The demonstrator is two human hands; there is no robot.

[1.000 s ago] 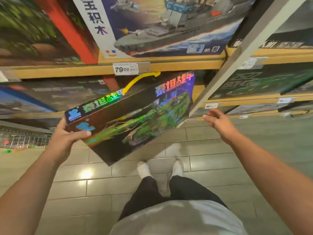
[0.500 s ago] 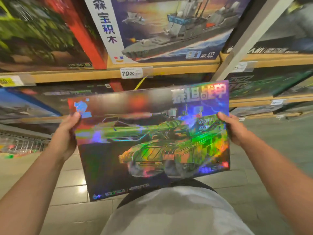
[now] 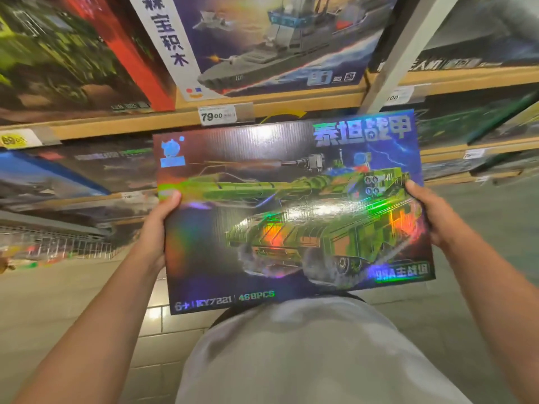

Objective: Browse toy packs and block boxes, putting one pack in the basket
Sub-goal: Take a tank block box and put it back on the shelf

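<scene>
The tank box (image 3: 291, 211) I hold is cardboard with a glossy holographic foil front: rainbow glare runs across the tank picture, and fine ribbing shows in the dark upper part. The warship box (image 3: 262, 42) above has a smooth printed face with a softer sheen. The shelf edge (image 3: 291, 104) looks like matt, pale wood or wood-look board, with a paper price tag (image 3: 217, 115) in a clear plastic holder. The floor tiles (image 3: 154, 313) are glazed and reflect light. My shirt (image 3: 306, 354) is matt grey cloth.
</scene>
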